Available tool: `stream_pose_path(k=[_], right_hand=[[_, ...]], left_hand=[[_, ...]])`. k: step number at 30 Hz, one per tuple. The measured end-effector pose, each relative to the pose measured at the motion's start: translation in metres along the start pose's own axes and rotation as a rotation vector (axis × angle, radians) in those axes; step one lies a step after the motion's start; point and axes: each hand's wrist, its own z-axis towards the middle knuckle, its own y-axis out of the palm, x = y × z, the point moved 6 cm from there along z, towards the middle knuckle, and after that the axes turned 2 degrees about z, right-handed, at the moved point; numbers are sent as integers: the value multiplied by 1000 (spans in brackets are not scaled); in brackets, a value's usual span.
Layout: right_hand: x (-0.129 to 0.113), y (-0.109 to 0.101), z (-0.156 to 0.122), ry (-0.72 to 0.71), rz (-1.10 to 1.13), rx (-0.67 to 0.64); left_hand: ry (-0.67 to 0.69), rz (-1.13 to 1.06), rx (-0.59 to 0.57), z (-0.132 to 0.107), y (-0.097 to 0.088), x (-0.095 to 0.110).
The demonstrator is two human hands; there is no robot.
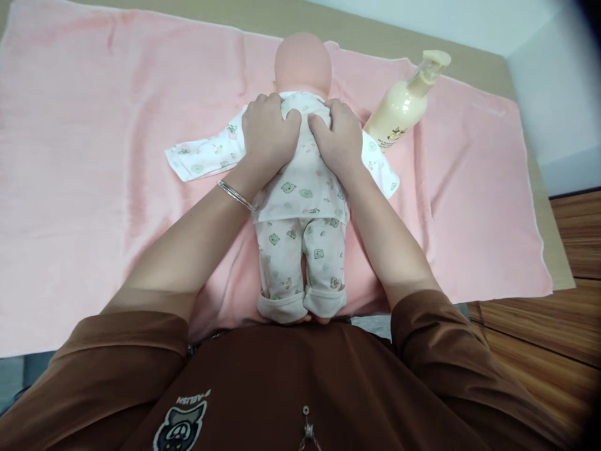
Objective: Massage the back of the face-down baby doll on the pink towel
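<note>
A baby doll [303,181] in a white top and trousers with small printed animals lies face down, its bald head [303,62] pointing away from me. My left hand [271,130] grips the doll's left shoulder area, fingers curled over and thumb on the upper back. On the other shoulder, my right hand [339,136] is closed the same way, its thumb pointing inward. Both fingertips are partly hidden. The sleeves spread out to either side, and the trouser cuffs [282,307] are folded up near my body.
Under the doll a pink blanket [70,188] covers most of the table [488,69]. A cream pump bottle [399,106] lies tilted in view beside the doll's right sleeve. Wooden flooring [539,326] shows at the right, and a pale wall [554,81] stands behind.
</note>
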Motion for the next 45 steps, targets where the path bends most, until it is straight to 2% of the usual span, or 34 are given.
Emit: stream_pose_path(k=[3, 10, 14, 19, 23, 27, 31, 33, 35, 40, 42, 45], right_hand=[[-3, -7, -4, -5, 15, -11], [-7, -11, -9, -4, 9, -135], [-6, -12, -10, -48, 76, -151], [-2, -11, -9, -73, 108, -181], [-12, -12, -11, -53, 23, -192], [-38, -20, -27, 29, -151, -209], [-64, -24, -35, -50, -213, -218], [-61, -20, -28, -63, -187, -212], [-49, -16, -17, -61, -148, -176], [-13, -4, 1, 5, -99, -144], [-11, -4, 0, 13, -95, -161], [-24, -10, -12, 19, -117, -207]], left_hand=[[61, -49, 35, -5, -5, 1], [220, -112, 0, -9, -6, -7], [260, -112, -37, -9, -8, -6], [231, 88, -19, -39, -33, 18], [331, 85, -33, -59, -43, 38], [310, 66, -50, -43, -35, 28], [173, 1, -97, -15, -19, 2], [98, -32, -121, -11, -15, -6], [86, -20, -117, -16, -18, -5], [303, 157, -52, -50, -40, 31], [368, 159, -47, -55, -41, 39], [364, 105, -36, -44, -36, 34]])
